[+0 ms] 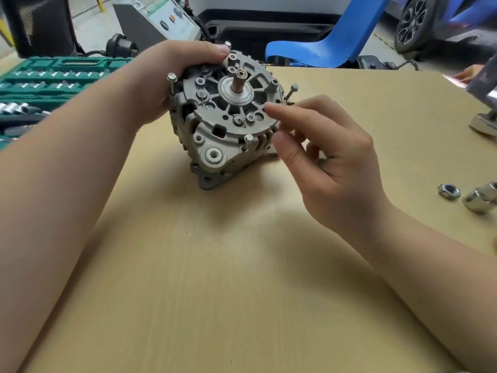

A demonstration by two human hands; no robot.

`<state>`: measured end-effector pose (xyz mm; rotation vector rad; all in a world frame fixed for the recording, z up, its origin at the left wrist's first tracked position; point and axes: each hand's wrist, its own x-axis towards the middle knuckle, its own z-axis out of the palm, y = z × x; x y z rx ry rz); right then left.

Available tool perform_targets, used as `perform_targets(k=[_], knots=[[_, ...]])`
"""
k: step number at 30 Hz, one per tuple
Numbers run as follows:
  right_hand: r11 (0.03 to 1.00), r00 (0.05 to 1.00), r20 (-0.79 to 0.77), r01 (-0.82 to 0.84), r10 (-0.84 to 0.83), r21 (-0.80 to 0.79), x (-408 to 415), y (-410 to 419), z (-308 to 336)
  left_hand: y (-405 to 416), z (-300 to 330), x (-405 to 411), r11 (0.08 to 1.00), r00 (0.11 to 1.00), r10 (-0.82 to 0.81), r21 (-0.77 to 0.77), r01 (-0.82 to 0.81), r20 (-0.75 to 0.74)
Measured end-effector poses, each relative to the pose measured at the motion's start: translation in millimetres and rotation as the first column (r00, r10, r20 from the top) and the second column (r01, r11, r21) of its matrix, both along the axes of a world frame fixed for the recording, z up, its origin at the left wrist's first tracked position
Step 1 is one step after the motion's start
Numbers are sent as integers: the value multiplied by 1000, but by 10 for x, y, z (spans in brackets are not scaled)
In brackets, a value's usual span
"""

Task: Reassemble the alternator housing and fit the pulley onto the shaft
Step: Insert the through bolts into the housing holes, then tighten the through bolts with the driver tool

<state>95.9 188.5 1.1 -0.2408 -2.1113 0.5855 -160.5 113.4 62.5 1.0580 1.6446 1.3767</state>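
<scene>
On table (pixel 242 265), left hand (pixel 161 84) grips alternator (pixel 226 117); right hand (pixel 322 162) beside.

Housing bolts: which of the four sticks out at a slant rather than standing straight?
The right-hand bolt, just above the right hand; its head leans outward, away from the housing.

A tan wooden table (pixel 242 265) fills the foreground. Beyond its far edge stands a blue plastic chair (pixel 330 47). A car wheel (pixel 414 22) shows right of the chair.
</scene>
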Motion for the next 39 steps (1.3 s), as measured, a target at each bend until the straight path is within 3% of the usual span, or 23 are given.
perform_targets(k=[6,9,12,17,23,33,36,39], knots=[[932,937,-5,346,-349,-111,216,651,255,80,-104,-19,998,981,20,50,-30,192],[837,834,260,531,-487,-134,373,1146,395,108,-121,-51,998,978,18,52,-29,209],[787,690,541,611,-480,-81,459,1429,376,110,-153,-87,996,969,15,83,-36,248],[793,571,711,608,-411,-29,318,1463,236,97,-182,-112,992,959,24,115,-59,283],[848,615,716,526,-331,-59,-166,1260,165,73,-157,-66,993,954,49,93,-80,297],[785,513,786,617,-344,-59,-736,1451,129,56,-107,-9,990,943,96,69,-124,318],[766,601,745,612,-289,-196,-698,1438,231,69,-91,-7,991,938,93,61,-120,334],[743,827,545,451,-140,-494,-587,1369,551,75,-56,-44,987,977,117,85,-134,181]])
